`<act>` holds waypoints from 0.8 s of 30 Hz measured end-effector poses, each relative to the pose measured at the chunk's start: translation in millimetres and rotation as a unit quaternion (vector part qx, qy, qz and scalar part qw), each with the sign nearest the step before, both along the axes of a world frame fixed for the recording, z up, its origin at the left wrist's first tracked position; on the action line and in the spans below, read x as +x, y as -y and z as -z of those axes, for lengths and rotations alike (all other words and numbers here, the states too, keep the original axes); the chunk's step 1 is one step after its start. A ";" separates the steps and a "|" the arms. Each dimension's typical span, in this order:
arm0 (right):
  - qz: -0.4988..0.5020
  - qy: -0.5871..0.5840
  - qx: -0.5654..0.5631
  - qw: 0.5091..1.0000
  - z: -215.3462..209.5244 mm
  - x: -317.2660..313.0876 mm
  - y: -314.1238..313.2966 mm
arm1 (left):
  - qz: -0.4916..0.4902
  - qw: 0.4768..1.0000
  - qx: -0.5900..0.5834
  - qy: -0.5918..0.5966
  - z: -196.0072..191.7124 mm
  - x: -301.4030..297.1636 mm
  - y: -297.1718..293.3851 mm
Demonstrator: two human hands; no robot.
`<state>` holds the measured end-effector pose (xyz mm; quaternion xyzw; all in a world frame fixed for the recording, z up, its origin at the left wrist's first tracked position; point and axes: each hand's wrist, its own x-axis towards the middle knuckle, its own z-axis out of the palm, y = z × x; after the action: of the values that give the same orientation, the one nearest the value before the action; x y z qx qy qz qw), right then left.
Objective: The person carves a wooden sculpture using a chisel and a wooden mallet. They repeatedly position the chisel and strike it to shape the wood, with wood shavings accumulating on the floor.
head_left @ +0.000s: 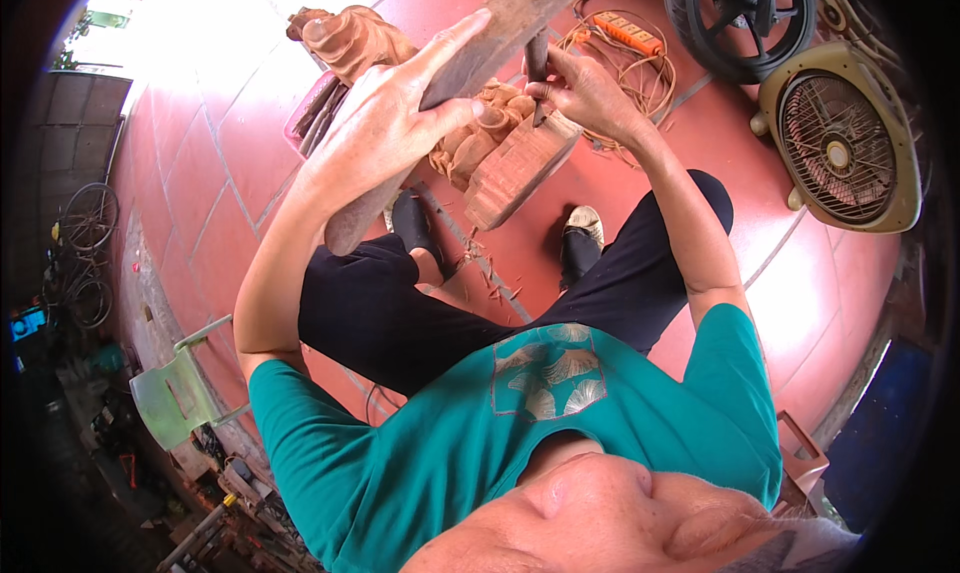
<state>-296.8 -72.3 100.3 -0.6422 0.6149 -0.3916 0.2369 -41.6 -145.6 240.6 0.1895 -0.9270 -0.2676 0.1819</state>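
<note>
Left grip [390, 116] spreads around a wooden club [500, 41]; right grip [588, 95] pinches a chisel [537, 59].

The view's top edge crops the wooden club [518, 33] and, by the far right of the tiled floor [700, 133], a spoked wheel [765, 8]. The left hand [385, 118] hides the club's middle; clutter [115, 443] past the floor's left edge blurs into shadow.
</note>
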 end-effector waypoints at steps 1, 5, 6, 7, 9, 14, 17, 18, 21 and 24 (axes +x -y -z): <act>0.006 -0.019 0.005 1.000 -0.9 0.5 -0.8 | -0.002 0.999 0.038 0.006 -1.6 1.3 1.9; 0.015 0.055 0.041 0.998 -14.7 -5.3 -1.9 | -0.009 0.995 0.100 0.009 -1.5 9.0 8.1; 0.024 0.072 0.032 0.997 -15.4 -9.3 -1.5 | -0.015 0.994 0.112 0.011 -3.0 8.4 6.9; 0.032 0.088 0.023 0.995 -16.1 -13.2 -1.2 | -0.022 0.992 0.125 0.012 -3.8 7.9 6.3; 0.031 0.071 0.046 0.996 -16.4 -18.3 -1.1 | -0.025 0.997 0.069 -0.020 2.0 7.6 7.8; 0.021 0.061 0.054 0.996 7.8 -26.5 5.7 | -0.018 0.995 0.047 -0.089 2.5 -1.2 9.2; 0.023 0.106 0.050 0.993 -0.5 -18.8 4.0 | -0.009 0.990 0.090 -0.111 -7.0 -4.5 8.1; 0.020 0.109 0.064 0.992 -2.8 -18.3 4.1 | 0.007 0.991 0.068 -0.116 -11.5 -5.5 10.9; 0.013 0.109 0.078 0.991 -3.9 -18.4 4.7 | -0.008 0.987 0.101 -0.121 -15.1 -12.6 7.2; 0.013 0.104 0.042 0.994 7.6 -20.6 6.8 | -0.014 0.997 0.079 0.014 -9.1 -17.0 7.6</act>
<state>-317.5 -79.0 92.7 -0.5794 0.6113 -0.4331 0.3210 -58.6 -153.2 249.7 0.2200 -0.9025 -0.3352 0.1574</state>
